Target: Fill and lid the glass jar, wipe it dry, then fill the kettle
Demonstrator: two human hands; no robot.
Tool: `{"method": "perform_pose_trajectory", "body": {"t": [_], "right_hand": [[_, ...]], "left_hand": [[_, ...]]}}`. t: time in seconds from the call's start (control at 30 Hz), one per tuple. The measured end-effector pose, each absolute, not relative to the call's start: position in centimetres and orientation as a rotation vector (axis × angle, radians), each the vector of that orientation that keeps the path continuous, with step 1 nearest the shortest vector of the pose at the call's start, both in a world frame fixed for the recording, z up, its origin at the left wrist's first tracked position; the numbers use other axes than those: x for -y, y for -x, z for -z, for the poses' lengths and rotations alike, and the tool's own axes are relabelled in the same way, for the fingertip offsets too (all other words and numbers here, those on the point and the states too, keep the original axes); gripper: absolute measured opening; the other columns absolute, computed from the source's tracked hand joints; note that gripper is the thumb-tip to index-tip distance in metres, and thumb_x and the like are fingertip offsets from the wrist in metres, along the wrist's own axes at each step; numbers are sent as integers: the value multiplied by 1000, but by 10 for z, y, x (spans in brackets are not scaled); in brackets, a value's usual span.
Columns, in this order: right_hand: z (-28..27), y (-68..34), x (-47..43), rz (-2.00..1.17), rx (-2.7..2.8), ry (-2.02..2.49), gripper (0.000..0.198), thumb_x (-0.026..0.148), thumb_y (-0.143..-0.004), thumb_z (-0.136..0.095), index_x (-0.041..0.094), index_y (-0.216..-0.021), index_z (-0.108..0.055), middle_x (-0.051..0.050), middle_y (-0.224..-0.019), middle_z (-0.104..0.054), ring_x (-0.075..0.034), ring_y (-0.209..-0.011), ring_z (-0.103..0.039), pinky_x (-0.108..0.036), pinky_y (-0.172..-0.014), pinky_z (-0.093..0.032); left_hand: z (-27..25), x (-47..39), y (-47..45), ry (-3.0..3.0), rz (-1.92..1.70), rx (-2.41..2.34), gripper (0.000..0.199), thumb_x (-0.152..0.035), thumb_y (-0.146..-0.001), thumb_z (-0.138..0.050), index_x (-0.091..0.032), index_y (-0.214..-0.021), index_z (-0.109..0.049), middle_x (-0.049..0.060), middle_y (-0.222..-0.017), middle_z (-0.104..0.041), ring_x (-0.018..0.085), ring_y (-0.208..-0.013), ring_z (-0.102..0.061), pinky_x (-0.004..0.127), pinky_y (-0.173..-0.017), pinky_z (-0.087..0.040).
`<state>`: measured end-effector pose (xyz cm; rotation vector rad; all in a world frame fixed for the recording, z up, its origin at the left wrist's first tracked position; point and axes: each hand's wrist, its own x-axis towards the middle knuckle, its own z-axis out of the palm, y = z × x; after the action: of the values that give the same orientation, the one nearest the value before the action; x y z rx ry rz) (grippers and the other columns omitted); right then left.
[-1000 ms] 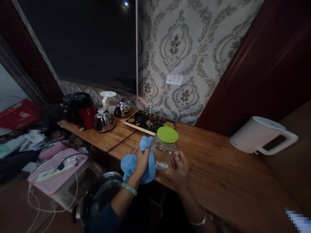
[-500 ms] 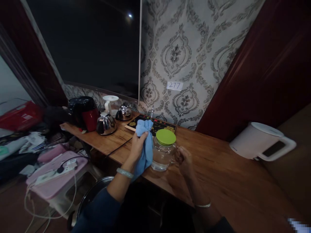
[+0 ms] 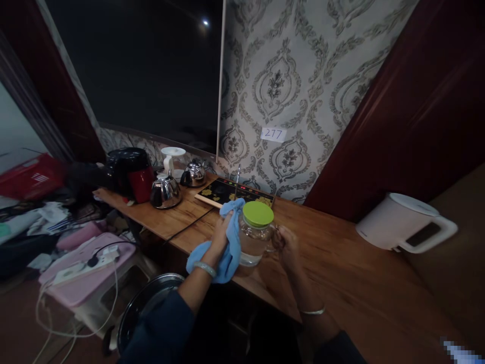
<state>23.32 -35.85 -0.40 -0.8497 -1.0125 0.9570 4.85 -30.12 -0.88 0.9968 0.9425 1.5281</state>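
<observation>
A clear glass pitcher [image 3: 252, 246] with a green lid [image 3: 258, 214] stands near the front edge of the wooden table, and clear liquid seems to be inside. My right hand [image 3: 287, 245] is closed around its handle on the right. My left hand [image 3: 222, 233] grips a light blue cloth [image 3: 234, 237], which lies against the pitcher's left side; part of it drapes below my wrist. The cloth hides some of my left fingers. Behind the pitcher is a black induction cooktop [image 3: 223, 191] with gold flower patterns.
Two shiny metal kettles [image 3: 165, 192] and a red-black appliance [image 3: 132, 174] stand at the table's left. A white electric kettle [image 3: 401, 221] sits at the right. Below, a pink stool [image 3: 85, 288] bears a power strip, beside a metal pot [image 3: 129, 316].
My left hand has brought the cloth down and right against the pitcher, and the cloth has spread out below. My right hand keeps hold of the handle.
</observation>
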Motion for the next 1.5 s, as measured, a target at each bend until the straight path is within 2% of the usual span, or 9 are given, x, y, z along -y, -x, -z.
{"method": "perform_pose_trajectory", "body": {"t": [0.1, 0.37, 0.67, 0.87, 1.03, 1.17, 1.3, 1.4, 1.5], "right_hand": [[6, -234, 357, -959, 1019, 843, 52, 56, -79, -68, 25, -51, -38, 9, -47, -29, -8, -44, -21, -25, -44, -18], [9, -235, 354, -929, 1021, 846, 56, 63, -77, -70, 25, -53, -37, 10, -48, -29, -8, -44, -22, -24, -43, -19], [5, -191, 371, -886, 916, 916, 51, 66, -77, -65, 25, -57, -41, 10, -50, -35, -9, -46, -27, -23, -44, -24], [4, -183, 374, -868, 880, 901, 51, 69, -76, -65, 24, -61, -46, 8, -55, -41, -11, -52, -37, -24, -50, -33], [12, -188, 377, -899, 837, 893, 48, 71, -79, -60, 24, -73, -53, 4, -69, -57, -14, -63, -52, -27, -60, -46], [26, -197, 391, -796, 875, 971, 40, 63, -88, -58, 24, -95, -62, -1, -93, -68, -19, -85, -64, -32, -80, -53], [42, -205, 432, -662, 894, 1066, 40, 57, -90, -61, 25, -113, -64, -7, -119, -69, -26, -117, -63, -41, -101, -50], [49, -204, 468, -772, 1163, 992, 61, 59, -88, -66, 28, -140, -53, -11, -142, -61, -31, -129, -60, -45, -102, -52], [53, -205, 488, -667, 1365, 1009, 89, 57, -78, -79, 28, -153, -41, -12, -156, -49, -35, -144, -47, -51, -114, -44]], "left_hand": [[21, 328, -51, -990, -1655, -1059, 40, -58, -82, -69, -21, -96, -73, 7, -101, -78, 27, -117, -66, 42, -109, -47], [78, 386, -87, -1006, -1832, -1329, 47, -52, -87, -65, -17, -118, -67, 15, -126, -70, 31, -137, -53, 46, -123, -32], [25, 359, -81, -990, -1856, -1233, 33, -41, -92, -60, -19, -116, -65, 11, -121, -71, 27, -118, -64, 43, -109, -45], [14, 372, -81, -1844, -1955, -1337, 40, -30, -84, -68, -20, -122, -64, 14, -133, -59, 31, -123, -54, 48, -106, -43], [34, 382, -70, -2385, -1684, -1430, 39, -14, -79, -65, -20, -117, -69, 17, -135, -57, 33, -117, -53, 51, -102, -45], [54, 396, -60, -2225, -1496, -1295, 41, -13, -73, -65, -20, -113, -71, 14, -121, -63, 30, -110, -60, 45, -93, -52], [47, 417, -56, -1801, -1360, -1083, 29, -21, -72, -68, -20, -100, -74, 8, -103, -70, 26, -100, -66, 41, -92, -54], [29, 435, -62, -1459, -1240, -933, 35, -23, -67, -76, -20, -102, -75, 8, -109, -74, 28, -109, -65, 40, -100, -51], [13, 452, -74, -1130, -1021, -725, 43, -24, -70, -73, -22, -113, -74, 9, -121, -73, 27, -118, -63, 38, -106, -47]]}}
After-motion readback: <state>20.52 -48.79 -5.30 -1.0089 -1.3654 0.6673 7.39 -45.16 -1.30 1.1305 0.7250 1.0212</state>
